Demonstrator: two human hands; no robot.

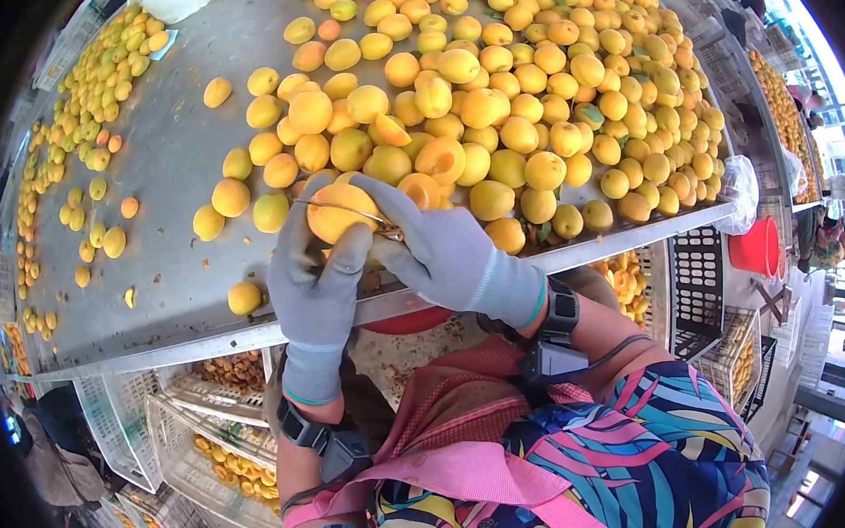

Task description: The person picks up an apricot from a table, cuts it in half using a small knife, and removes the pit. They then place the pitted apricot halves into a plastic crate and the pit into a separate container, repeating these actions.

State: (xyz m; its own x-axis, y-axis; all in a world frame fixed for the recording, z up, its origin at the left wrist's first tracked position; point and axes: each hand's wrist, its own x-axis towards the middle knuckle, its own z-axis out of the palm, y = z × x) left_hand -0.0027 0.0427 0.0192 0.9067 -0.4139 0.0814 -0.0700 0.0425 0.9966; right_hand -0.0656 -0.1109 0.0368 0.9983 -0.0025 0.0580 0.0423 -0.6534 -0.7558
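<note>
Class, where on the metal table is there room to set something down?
The widest free patch of the metal table lies between the scattered fruit on the left and the main pile; scraps dot it. Another borders the front rim, left of the lone fruit. The pile crowds beyond and right of the held fruit.

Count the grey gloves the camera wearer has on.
2: one on the left hand, holding an apricot; one on the right hand, close beside it. Both show plainly.
</note>
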